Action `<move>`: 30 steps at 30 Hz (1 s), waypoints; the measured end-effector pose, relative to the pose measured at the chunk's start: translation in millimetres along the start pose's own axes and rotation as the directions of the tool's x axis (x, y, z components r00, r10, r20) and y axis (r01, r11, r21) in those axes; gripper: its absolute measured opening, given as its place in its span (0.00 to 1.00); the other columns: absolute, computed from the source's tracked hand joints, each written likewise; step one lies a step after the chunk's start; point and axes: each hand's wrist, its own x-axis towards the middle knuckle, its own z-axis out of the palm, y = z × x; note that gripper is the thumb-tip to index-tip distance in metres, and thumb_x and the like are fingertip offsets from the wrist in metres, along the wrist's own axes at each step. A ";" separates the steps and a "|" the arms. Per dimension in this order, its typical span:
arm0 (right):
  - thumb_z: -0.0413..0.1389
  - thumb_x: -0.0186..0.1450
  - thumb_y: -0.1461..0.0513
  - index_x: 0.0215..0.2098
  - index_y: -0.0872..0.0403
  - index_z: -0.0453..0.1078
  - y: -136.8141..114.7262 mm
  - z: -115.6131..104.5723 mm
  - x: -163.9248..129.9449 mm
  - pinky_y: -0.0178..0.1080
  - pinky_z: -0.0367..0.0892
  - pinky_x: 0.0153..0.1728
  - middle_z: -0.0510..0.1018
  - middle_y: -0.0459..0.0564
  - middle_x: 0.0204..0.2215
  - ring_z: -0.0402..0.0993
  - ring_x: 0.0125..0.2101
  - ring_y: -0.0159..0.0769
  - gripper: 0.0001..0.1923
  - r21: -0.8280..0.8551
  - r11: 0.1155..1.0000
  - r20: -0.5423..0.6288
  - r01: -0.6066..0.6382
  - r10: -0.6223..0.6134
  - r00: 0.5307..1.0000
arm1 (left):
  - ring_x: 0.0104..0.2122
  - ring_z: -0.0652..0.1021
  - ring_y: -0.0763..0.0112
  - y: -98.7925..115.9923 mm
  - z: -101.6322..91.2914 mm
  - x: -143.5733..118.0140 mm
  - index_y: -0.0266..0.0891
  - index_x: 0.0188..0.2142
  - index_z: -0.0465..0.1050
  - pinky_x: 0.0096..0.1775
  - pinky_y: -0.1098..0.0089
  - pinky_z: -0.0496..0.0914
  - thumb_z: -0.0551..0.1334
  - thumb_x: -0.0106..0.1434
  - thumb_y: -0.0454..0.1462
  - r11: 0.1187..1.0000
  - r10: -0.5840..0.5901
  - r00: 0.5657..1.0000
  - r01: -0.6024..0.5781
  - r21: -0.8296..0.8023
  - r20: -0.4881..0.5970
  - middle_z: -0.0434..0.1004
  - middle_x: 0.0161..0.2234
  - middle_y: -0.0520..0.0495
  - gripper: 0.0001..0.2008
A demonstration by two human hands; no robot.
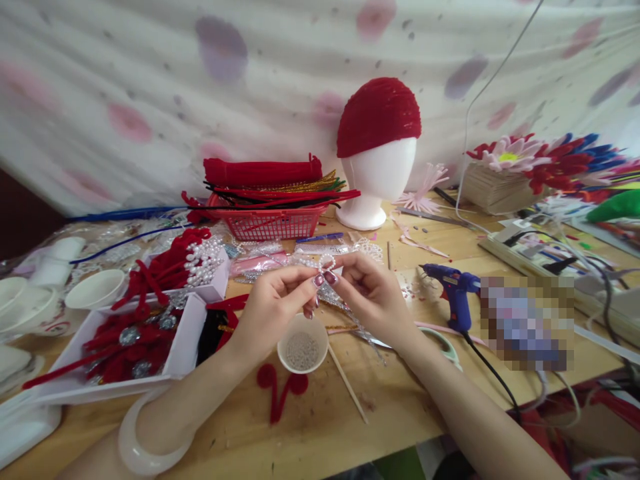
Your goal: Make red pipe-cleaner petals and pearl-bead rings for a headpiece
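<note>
Both hands meet in the middle of the view, above a paper cup [303, 351] of small pale beads. A small loop of white pearl beads [327, 261] stands up between the fingertips. My left hand [277, 300] pinches it from the left, thumb against fingers. My right hand [373, 297] pinches it from the right, thumb tips almost touching. How the strand runs behind the fingers is hidden. Below the cup lies a red pipe-cleaner piece [279, 393] with two coiled ends. Beside it rests a thin wooden stick [349, 387].
A blue glue gun [453, 290] with a black cord stands at right, near green-handled scissors [443, 343]. White boxes [187, 333] of red pipe-cleaner pieces sit at left. Behind are a red basket [273, 222] of pipe cleaners and a white foam head [383, 173] in a red cap.
</note>
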 end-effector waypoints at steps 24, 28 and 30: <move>0.57 0.69 0.64 0.37 0.53 0.71 -0.6 -0.3 -2.2 0.34 0.51 0.20 0.65 0.39 0.20 0.56 0.19 0.27 0.02 -0.071 0.994 -0.037 0.088 -0.090 0.995 | 0.21 0.72 0.76 2.9 -2.5 -2.9 0.36 0.33 0.79 0.25 0.76 0.69 0.64 0.60 0.37 0.992 0.077 0.997 -0.076 0.105 -0.004 0.73 0.20 0.56 0.06; 0.56 0.69 0.64 0.37 0.53 0.71 -1.0 -0.8 -2.0 0.34 0.51 0.20 0.63 0.38 0.20 0.55 0.19 0.26 0.02 -0.083 0.990 -0.033 0.111 -0.114 0.993 | 0.20 0.73 0.77 4.0 -2.1 -3.4 0.36 0.33 0.80 0.25 0.76 0.70 0.65 0.58 0.35 0.993 0.065 0.997 -0.061 0.104 -0.029 0.75 0.19 0.55 0.06; 0.56 0.69 0.65 0.37 0.53 0.71 -0.8 -0.8 -2.2 0.34 0.52 0.21 0.63 0.37 0.20 0.55 0.19 0.26 0.02 -0.092 0.989 -0.030 0.116 -0.119 0.992 | 0.20 0.73 0.77 3.7 -1.9 -3.3 0.36 0.33 0.80 0.24 0.77 0.70 0.65 0.58 0.35 0.994 0.055 0.997 -0.050 0.097 -0.046 0.75 0.19 0.55 0.05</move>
